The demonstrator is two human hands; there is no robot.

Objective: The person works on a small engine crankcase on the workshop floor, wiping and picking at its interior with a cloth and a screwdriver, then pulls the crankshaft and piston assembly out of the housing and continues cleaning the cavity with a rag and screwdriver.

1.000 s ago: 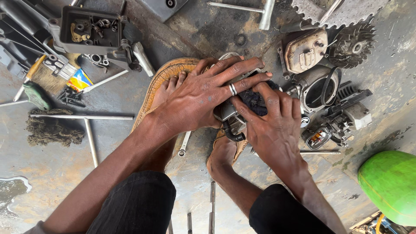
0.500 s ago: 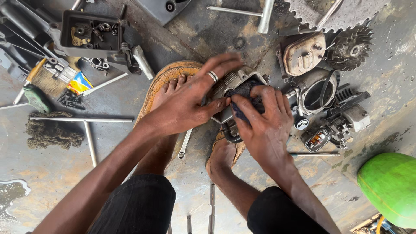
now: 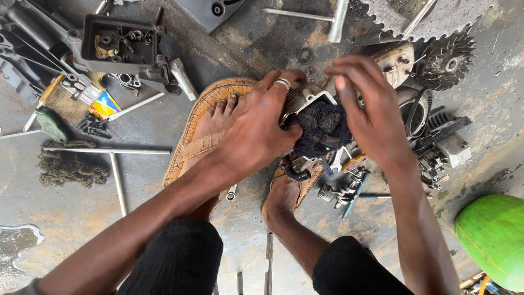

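Note:
A small metal engine part (image 3: 303, 105) with a dark rag (image 3: 322, 128) stuffed in it rests on the greasy floor between my feet. My left hand (image 3: 256, 128), a ring on one finger, grips the part's left side and touches the rag. Above the rag and the part's right side hovers my right hand (image 3: 371, 109), fingers spread and bent, apparently holding nothing. My feet in tan sandals (image 3: 199, 128) lie under and beside the part.
A black tray of small parts (image 3: 117, 43) and a brush (image 3: 65, 104) lie at upper left. Long metal rods (image 3: 109, 150) lie left. A sprocket (image 3: 431, 19), flywheel (image 3: 445, 63) and engine pieces (image 3: 442, 145) crowd the right. A green round object (image 3: 491, 240) sits lower right.
My right hand has lifted off the rag and part and spread its fingers. My left hand has shifted its grip along the part's left edge. The view has moved closer.

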